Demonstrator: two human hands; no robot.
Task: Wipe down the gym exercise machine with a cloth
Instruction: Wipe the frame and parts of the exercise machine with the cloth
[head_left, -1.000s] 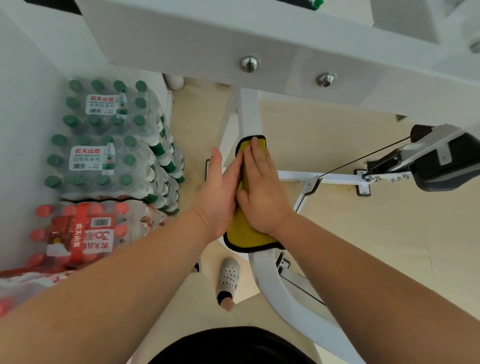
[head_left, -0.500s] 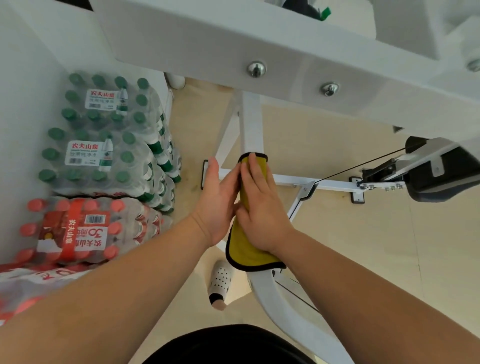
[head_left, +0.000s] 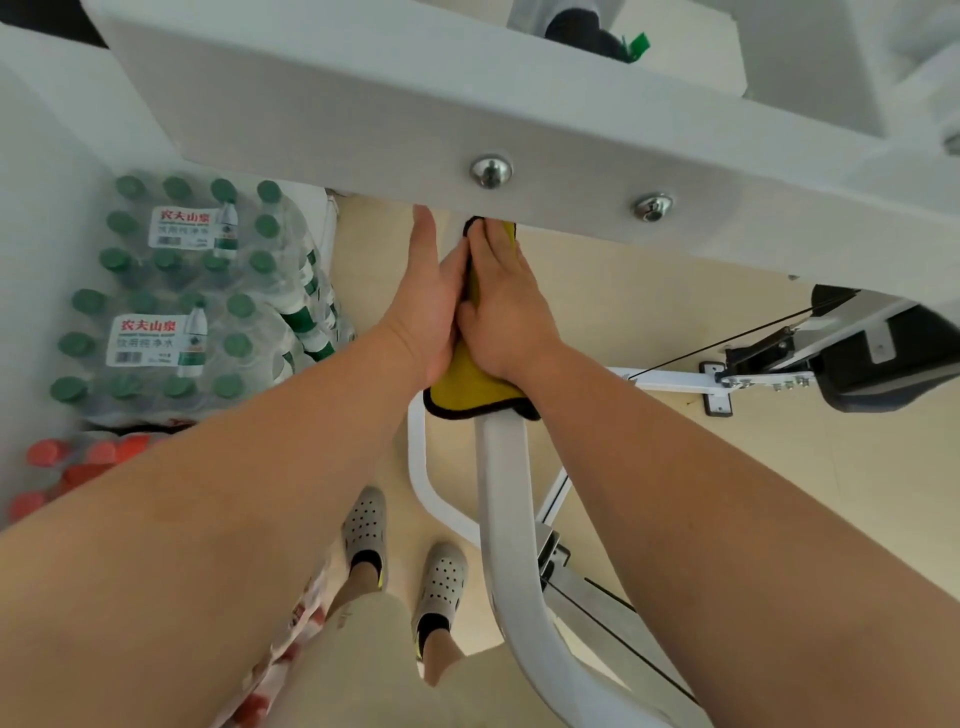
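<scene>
A yellow cloth (head_left: 470, 387) with a black edge is wrapped over a white bar (head_left: 506, 499) of the gym machine. My right hand (head_left: 506, 306) lies flat on top of the cloth, fingers straight, tips under the wide white crossbeam (head_left: 363, 119). My left hand (head_left: 431, 301) presses the cloth's left side against the bar, fingers straight and pointing up toward the beam. Both fingertips are partly hidden by the beam's lower edge.
Shrink-wrapped packs of green-capped water bottles (head_left: 171, 296) and red-capped bottles (head_left: 67, 462) are stacked at the left against the wall. A black cable (head_left: 727, 340) runs to a black-and-white pulley part (head_left: 857, 353) at the right. My feet in white perforated shoes (head_left: 441, 577) stand on the beige floor.
Both hands slid the cloth up along the bar toward the crossbeam, and the camera tipped downward so my feet and more of the lower bar show.
</scene>
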